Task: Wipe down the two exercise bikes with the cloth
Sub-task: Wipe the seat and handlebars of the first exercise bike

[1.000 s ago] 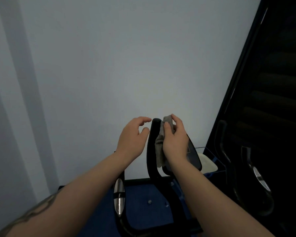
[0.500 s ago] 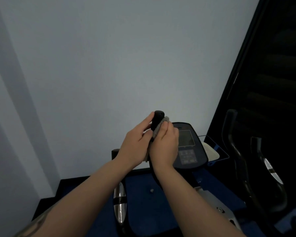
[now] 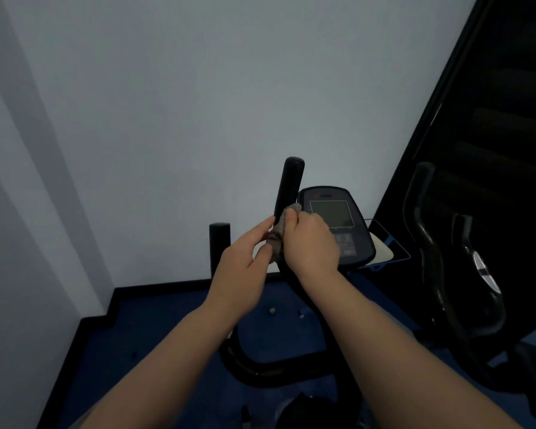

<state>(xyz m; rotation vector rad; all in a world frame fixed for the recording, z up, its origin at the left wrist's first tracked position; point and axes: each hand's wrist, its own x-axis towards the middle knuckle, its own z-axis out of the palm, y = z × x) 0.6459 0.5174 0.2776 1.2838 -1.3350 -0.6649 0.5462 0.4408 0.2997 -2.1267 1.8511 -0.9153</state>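
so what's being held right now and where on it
The right hand grips the cloth, wrapped round the handlebar partway down its upright grip. The left hand touches the cloth's lower part with straight fingers.

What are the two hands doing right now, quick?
Left hand: open, fingertips touching the grey cloth.
Right hand: closed around the cloth, wrapping it on the black handlebar.
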